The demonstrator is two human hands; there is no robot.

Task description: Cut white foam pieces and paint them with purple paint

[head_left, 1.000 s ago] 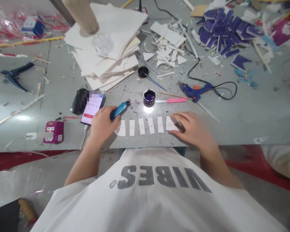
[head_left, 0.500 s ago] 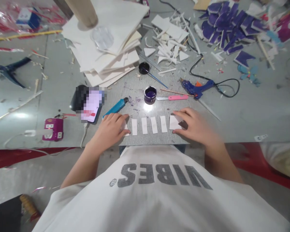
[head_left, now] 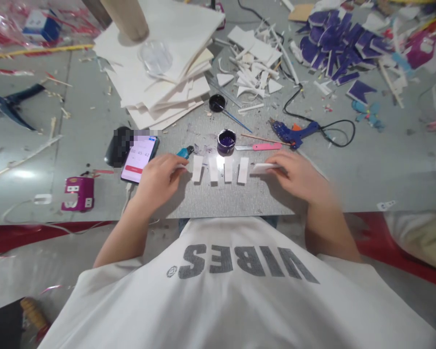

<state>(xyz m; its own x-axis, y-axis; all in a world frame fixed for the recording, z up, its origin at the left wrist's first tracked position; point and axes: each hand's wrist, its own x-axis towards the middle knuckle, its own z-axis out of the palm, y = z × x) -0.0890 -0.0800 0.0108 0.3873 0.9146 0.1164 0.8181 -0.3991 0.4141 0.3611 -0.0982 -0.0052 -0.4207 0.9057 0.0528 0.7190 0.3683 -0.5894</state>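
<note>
Pinching a wide white piece right of centre frame, the right hand faces the left hand, likewise nearly closed around a white end piece, across four white strips mid-frame.

Left grip pinched a thin white piece, right grip held a white card, four white strips lined up between them, and a purple paint pot sat just beyond!
</note>
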